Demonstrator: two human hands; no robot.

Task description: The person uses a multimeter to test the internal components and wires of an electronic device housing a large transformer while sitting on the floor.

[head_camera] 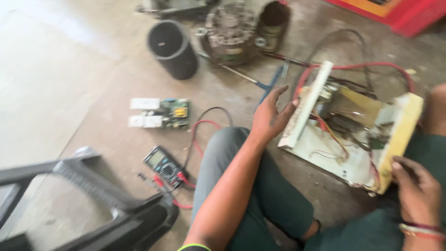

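Red cabinet point(409, 14) cropped at top edge, black stool point(93, 204) cropped (bottom-left), wiring blurred

My left hand point(272, 116) is open, fingers spread and slightly curled, palm against the left end of the opened appliance chassis point(348, 135). My right hand point(416, 186) curls around its near right corner, wrist bent inward.

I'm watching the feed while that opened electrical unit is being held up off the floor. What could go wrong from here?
The open unit is propped between the left hand, spread flat against one end panel, and the right hand at a corner, so it might slip. Loose red wires loop out behind it and could snag. The multimeter and its leads lie beside the knee, easy to knock.
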